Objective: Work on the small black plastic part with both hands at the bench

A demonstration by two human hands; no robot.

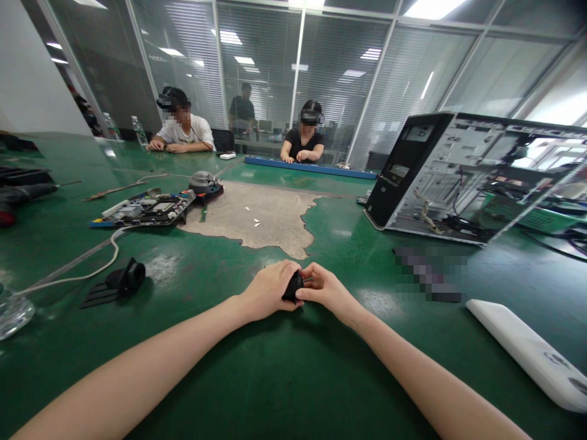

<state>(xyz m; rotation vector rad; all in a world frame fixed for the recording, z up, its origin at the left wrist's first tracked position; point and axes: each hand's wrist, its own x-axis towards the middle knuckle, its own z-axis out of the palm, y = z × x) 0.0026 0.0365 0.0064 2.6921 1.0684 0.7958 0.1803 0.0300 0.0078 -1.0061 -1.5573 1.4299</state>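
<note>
Forearms (151, 370) aslant, left hand (269, 288) in curled grip around black part (292, 286), right hand (329, 292) in pinch on it.

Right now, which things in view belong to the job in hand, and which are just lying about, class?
In the job:
- small black part, held in the left hand
- right hand, fingers at the part

Apparently just lying about:
- circuit board
- black slotted piece
- open computer case
- white oblong object
</note>
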